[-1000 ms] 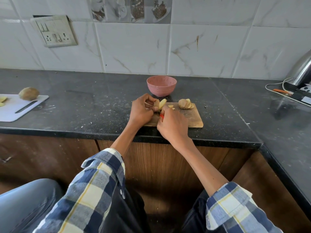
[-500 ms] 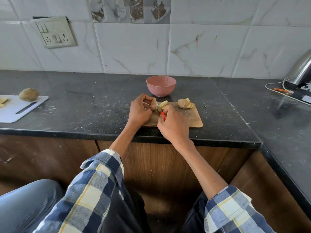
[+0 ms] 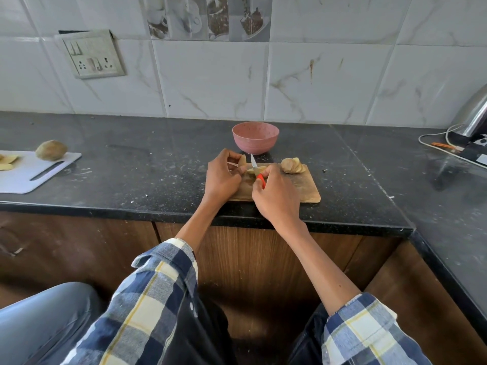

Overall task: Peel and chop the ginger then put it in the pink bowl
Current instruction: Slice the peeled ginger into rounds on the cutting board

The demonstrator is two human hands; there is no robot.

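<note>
A small ginger piece (image 3: 242, 161) is being pinched by the left hand (image 3: 222, 177) (firm, probably slippery when cut); the knife (image 3: 257, 172) is being gripped by the right hand (image 3: 276, 196).

Even daylight; sharp centre; wide-angle bending at edges.

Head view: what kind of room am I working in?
Most likely a home kitchen: a dark stone counter against tiled wall, a wooden chopping board with a pink bowl behind it, and a steel kettle.
</note>
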